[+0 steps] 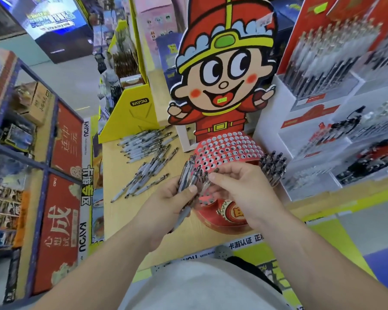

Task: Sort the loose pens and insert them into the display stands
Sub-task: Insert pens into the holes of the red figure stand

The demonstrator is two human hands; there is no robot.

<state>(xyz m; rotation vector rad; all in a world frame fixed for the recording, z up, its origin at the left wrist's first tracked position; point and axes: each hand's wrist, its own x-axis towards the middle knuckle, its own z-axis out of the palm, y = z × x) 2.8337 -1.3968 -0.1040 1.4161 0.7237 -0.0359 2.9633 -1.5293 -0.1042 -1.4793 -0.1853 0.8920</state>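
A person's left hand (pixel 175 198) holds a bundle of pens (pixel 188 179) in a closed grip, with fingers and thumb curled round the barrels, just in front of the near left edge of a red display stand (pixel 229 148). The likeliest mishap starts here. The bundle fans out loosely above the thumb, so pulling one pen free could drag its neighbours along and spill them onto the stand or the surface (pixel 117 218). The right hand (pixel 238 189), also at the stand's near edge, has a narrow grip. Its thumb and forefinger pinch the upper end of a single pen (pixel 214 171) at the top of the bundle, though motion blur hides which way that pen points. A second risk is a slanted insertion. The stand's domed top is packed with small, closely spaced holes, nearly all empty, and a crooked pen could lean across neighbouring holes. A cluster of dark pens (pixel 273 166) stands upright at the stand's right edge. Loose pens (pixel 143 157) lie scattered on the surface left of the stand, well apart from both hands. A cartoon figure cutout (pixel 224 70) rises behind the stand, and white pen racks (pixel 323 130) sit to its right.
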